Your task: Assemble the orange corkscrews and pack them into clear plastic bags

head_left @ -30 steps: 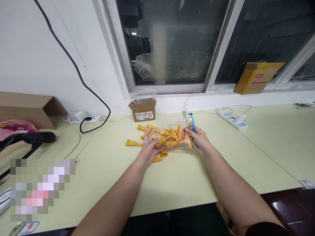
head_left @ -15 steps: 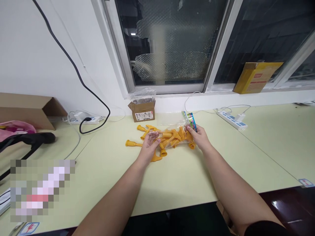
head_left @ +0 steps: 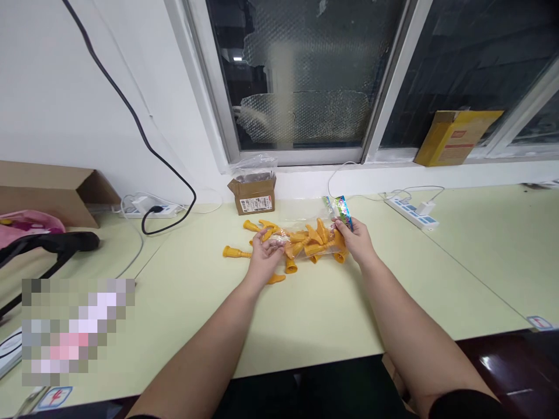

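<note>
A clear plastic bag (head_left: 303, 228) with several orange-yellow plastic pieces inside lies across the middle of the table. My right hand (head_left: 354, 238) pinches its right end beside a blue and green printed label (head_left: 342, 210). At the bag's left end is my left hand (head_left: 264, 255), its fingers curled round the clear film. More loose orange pieces lie around my left hand, among them a handle-like piece (head_left: 234, 252) to its left and a curved one (head_left: 276, 279) below it.
A small cardboard box (head_left: 255, 196) stands behind the bag against the wall. Power strips lie at the right (head_left: 410, 213) and left (head_left: 163, 210). A larger carton (head_left: 43, 189) and a black strap (head_left: 65, 244) are at the left. A yellow box (head_left: 456, 139) leans against the window.
The pieces in the bag have shifted and the label has turned slightly. My left hand's fingers have closed more on the film. Both hands stay in nearly the same place.
</note>
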`<state>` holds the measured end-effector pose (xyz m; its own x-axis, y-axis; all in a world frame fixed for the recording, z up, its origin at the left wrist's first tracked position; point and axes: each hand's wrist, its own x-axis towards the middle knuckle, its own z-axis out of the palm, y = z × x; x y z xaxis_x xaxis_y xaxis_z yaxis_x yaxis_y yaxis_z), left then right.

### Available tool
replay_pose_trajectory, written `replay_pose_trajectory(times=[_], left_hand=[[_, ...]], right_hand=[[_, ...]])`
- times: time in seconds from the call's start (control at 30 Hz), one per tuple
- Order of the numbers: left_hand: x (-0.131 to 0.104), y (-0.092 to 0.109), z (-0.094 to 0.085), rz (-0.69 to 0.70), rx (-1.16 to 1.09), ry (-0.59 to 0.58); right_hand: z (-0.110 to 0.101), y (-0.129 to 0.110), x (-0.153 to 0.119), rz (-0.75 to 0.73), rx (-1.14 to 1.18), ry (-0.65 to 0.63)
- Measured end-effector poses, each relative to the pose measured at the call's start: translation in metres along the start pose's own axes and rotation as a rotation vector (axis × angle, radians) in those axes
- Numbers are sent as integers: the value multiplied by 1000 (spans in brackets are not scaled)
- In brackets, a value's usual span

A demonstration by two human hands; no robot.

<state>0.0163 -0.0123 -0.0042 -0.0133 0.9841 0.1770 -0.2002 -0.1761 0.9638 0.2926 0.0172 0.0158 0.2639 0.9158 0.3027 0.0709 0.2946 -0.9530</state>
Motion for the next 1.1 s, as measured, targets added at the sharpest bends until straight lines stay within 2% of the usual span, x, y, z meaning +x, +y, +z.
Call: replay_pose_trajectory(times=[0.1, 0.23, 0.53, 0.63, 0.7, 0.93, 1.1], left_hand=[[1, 1, -1, 23, 30, -23], [2, 2, -1, 11, 93, -29], [5, 5, -2, 58, 37, 98], [5, 8, -2, 79, 31, 110], [5, 10, -2, 85, 25, 127], [3, 12, -2, 63, 1, 131], [3, 11, -3, 59, -18, 113]], right_hand=[[-1, -1, 0, 34, 5, -11], [-3, -5, 0, 77, 6, -90], [-5, -14, 0, 89, 77, -11], [-4, -17, -2, 101, 38, -62], [-4, -19, -3, 54, 46, -57], [-9, -21, 0, 24, 174, 11], [-11, -21, 2, 70, 230, -5]])
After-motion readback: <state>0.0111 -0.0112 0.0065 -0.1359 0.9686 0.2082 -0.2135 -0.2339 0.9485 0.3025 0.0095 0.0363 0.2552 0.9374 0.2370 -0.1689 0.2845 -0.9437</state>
